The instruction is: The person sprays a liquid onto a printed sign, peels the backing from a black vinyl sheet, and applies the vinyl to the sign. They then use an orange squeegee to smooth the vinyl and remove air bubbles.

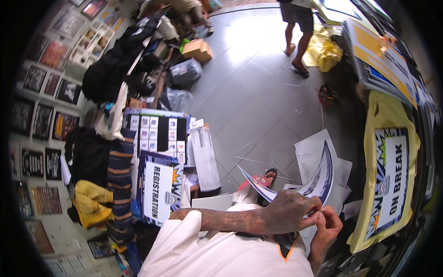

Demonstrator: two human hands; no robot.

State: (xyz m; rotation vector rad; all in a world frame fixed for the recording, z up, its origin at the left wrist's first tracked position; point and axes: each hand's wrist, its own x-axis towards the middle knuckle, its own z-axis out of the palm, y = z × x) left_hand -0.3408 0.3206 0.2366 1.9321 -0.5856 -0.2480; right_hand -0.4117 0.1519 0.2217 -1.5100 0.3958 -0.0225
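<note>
In front of my chest, my left hand point(290, 211) reaches across with its fingers closed in a pinch. My right hand point(326, 226) meets it at the fingertips, also pinching. Between the fingertips a small pale bit shows, too little to name. A curved printed sheet point(325, 177), white with a dark blue edge, bends up just beyond my left hand, and its middle is hidden behind that hand. Whether either hand grips the sheet, I cannot tell. Large white paper sheets point(310, 150) lie on the floor past it.
On the left, printed signboards point(159, 189) lie near a long white box point(204, 157) and a striped cloth point(121, 189). At right, a sign point(387, 180) rests on yellow wrapping point(376, 113). A person point(297, 32) stands ahead on the tiled floor point(258, 101). Thin wires point(251, 160) lie near my foot.
</note>
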